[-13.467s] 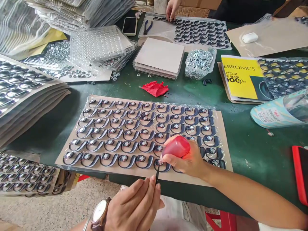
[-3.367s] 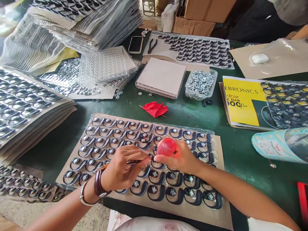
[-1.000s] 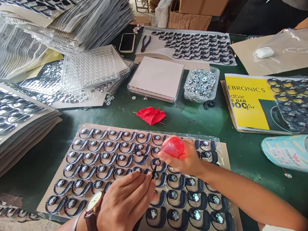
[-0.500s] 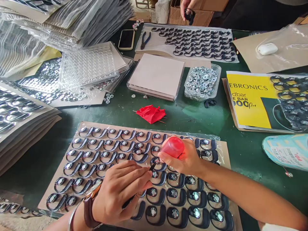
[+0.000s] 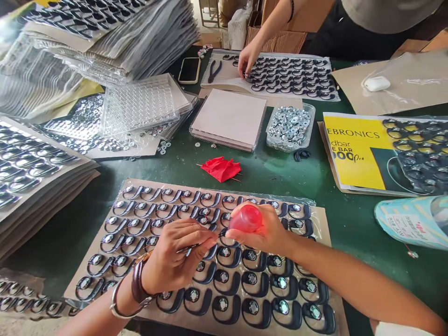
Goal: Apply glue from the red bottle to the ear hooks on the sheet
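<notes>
A red, translucent, rounded bottle (image 5: 246,218) is held mid-frame in the wrapped fingers of the right hand (image 5: 269,229). Just beside it, the left hand (image 5: 178,254) is pinched at the fingertips; what is gripped cannot be told. Both are held over dark, hook-shaped plastic parts (image 5: 227,313) with silvery centres, laid in rows on a filmed beige card sheet (image 5: 320,218). Should the bottle be squeezed too hard, its contents could be spilled onto neighbouring parts; rows at lower left could be knocked askew by the low left forearm (image 5: 101,303). Room is offered by the green table (image 5: 164,169) beyond the sheet's upper edge, though bounded by a crumpled red cloth (image 5: 221,169); at right, movement is limited by a pale-blue patterned cup (image 5: 402,223)
</notes>
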`<state>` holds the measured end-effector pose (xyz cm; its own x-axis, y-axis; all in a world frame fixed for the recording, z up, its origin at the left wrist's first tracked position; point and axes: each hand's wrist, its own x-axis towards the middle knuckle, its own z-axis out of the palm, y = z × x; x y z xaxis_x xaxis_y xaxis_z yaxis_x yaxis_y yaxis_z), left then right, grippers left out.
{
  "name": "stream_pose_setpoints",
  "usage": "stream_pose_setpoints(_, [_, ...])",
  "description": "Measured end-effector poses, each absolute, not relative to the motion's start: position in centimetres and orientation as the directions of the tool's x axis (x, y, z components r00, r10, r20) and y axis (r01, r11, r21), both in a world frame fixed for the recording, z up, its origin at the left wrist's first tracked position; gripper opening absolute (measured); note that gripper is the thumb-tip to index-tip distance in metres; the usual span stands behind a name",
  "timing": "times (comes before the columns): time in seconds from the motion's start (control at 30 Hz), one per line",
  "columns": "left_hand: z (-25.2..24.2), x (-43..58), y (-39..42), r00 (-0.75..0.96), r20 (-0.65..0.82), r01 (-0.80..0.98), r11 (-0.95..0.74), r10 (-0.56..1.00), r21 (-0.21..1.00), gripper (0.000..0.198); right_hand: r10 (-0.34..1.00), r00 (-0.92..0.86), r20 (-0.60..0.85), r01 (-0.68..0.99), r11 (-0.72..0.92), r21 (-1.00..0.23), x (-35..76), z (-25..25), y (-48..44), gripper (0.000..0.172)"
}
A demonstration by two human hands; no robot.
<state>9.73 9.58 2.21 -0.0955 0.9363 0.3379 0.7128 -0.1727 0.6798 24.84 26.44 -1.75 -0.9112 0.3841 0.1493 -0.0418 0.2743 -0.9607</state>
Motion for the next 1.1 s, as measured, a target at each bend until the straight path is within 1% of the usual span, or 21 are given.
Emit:
stream_pose_setpoints(0.07, [2.2, 9.9, 9.5, -0.079, 0.368, 0.730, -0.198, 0.927, 0.655, 0.017, 0.374, -0.927, 0.028, 0.015, 0.113, -0.993, 24.9, -0.8, 27.1, 0.027])
stream_pose_setpoints(0.13, [2.1, 10.1, 9.3, -0.055, 0.390, 0.739, -0.225, 0.919, 0.635, 0.019, 0.334, -0.939, -0.082, 0.065, -0.061, -0.996, 25.3, 0.7, 28.2, 0.026])
stream_pose_setpoints(0.2, [2.0, 10.2, 9.2, -0.028, 0.402, 0.747, -0.248, 0.915, 0.617, 0.021, 0.278, -0.949, -0.148, 0.113, -0.139, -0.984, 26.0, 2.3, 29.7, 0.024])
stream_pose_setpoints(0.3, [2.0, 10.5, 9.1, -0.001, 0.413, 0.767, -0.265, 0.911, 0.584, 0.022, 0.216, -0.956, -0.201, 0.185, -0.091, -0.978, 27.2, 4.1, 31.7, 0.019])
stream_pose_setpoints(0.37, [2.0, 10.6, 9.1, 0.004, 0.412, 0.775, -0.263, 0.911, 0.575, 0.022, 0.215, -0.954, -0.210, 0.205, -0.046, -0.978, 27.3, 4.5, 32.3, 0.016])
stream_pose_setpoints(0.4, [2.0, 10.6, 9.0, 0.006, 0.417, 0.780, -0.265, 0.909, 0.567, 0.021, 0.239, -0.951, -0.197, 0.197, -0.025, -0.980, 27.0, 4.4, 32.3, 0.016])
stream_pose_setpoints(0.47, [2.0, 10.6, 9.0, 0.036, 0.445, 0.813, -0.285, 0.895, 0.507, 0.021, 0.338, -0.932, -0.131, 0.147, 0.023, -0.989, 26.0, 3.6, 31.9, 0.016])
stream_pose_setpoints(0.53, [2.0, 10.4, 9.0, 0.093, 0.476, 0.861, -0.311, 0.874, 0.403, 0.022, 0.440, -0.897, -0.031, 0.078, 0.090, -0.993, 24.7, 2.2, 31.1, 0.018])
stream_pose_setpoints(0.57, [1.9, 10.3, 9.0, 0.129, 0.482, 0.882, -0.323, 0.867, 0.344, 0.022, 0.465, -0.885, 0.009, 0.050, 0.115, -0.992, 24.1, 1.4, 30.6, 0.020])
stream_pose_setpoints(0.63, [1.7, 10.1, 9.1, 0.179, 0.480, 0.909, -0.331, 0.859, 0.253, 0.021, 0.493, -0.869, 0.044, 0.017, 0.118, -0.993, 23.1, -0.1, 29.7, 0.024])
stream_pose_setpoints(0.7, [1.4, 10.0, 9.3, 0.197, 0.484, 0.921, -0.330, 0.853, 0.206, 0.020, 0.507, -0.861, 0.038, 0.014, 0.099, -0.995, 22.7, -1.2, 29.1, 0.026])
stream_pose_setpoints(0.77, [1.1, 10.0, 9.4, 0.206, 0.480, 0.923, -0.332, 0.853, 0.193, 0.019, 0.509, -0.860, 0.030, 0.029, 0.108, -0.994, 22.7, -1.9, 28.7, 0.026])
stream_pose_setpoints(0.83, [0.7, 10.3, 9.3, 0.225, 0.472, 0.927, -0.337, 0.852, 0.166, 0.019, 0.501, -0.864, 0.038, 0.038, 0.141, -0.989, 22.8, -2.2, 28.4, 0.025])
stream_pose_setpoints(1.0, [0.0, 11.3, 8.9, 0.264, 0.512, 0.947, -0.320, 0.817, 0.023, 0.019, 0.506, -0.857, 0.101, 0.017, 0.223, -0.975, 22.8, -2.3, 28.2, 0.026])
stream_pose_setpoints(1.1, [0.2, 11.6, 8.9, 0.286, 0.495, 0.944, -0.329, 0.820, -0.001, 0.017, 0.483, -0.866, 0.132, 0.007, 0.276, -0.961, 22.7, -2.4, 28.2, 0.027])
